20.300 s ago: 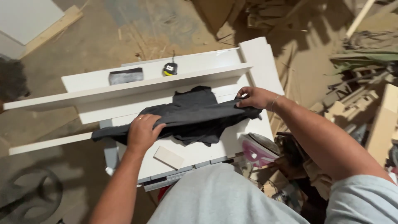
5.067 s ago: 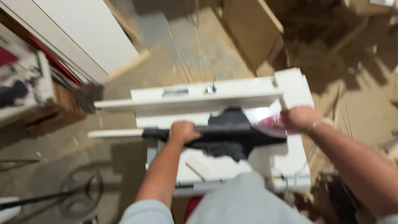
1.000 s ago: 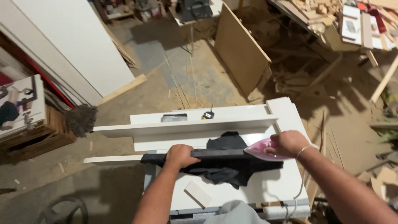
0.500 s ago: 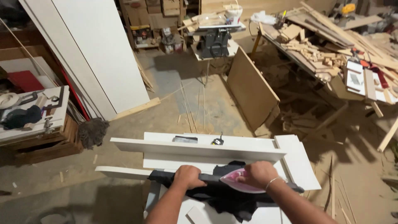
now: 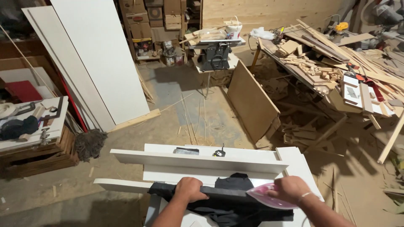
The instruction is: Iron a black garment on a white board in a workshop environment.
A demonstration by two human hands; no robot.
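Left hand is pressed, fingers curled, onto a dark grey cloth draped over a white board's edge on the white worktable. Right hand is clamped on a pink clothes iron resting on the cloth.

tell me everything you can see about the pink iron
The pink iron has a translucent pink body with a pale rim and tapers to a point toward the person's left. It lies low and flat on the dark grey cloth draped over a narrow board edge on the white workpiece. The right hand covers its handle from above, hiding most of the top. Its soleplate and cord cannot be seen. The left hand presses the cloth further along, apart from the iron.
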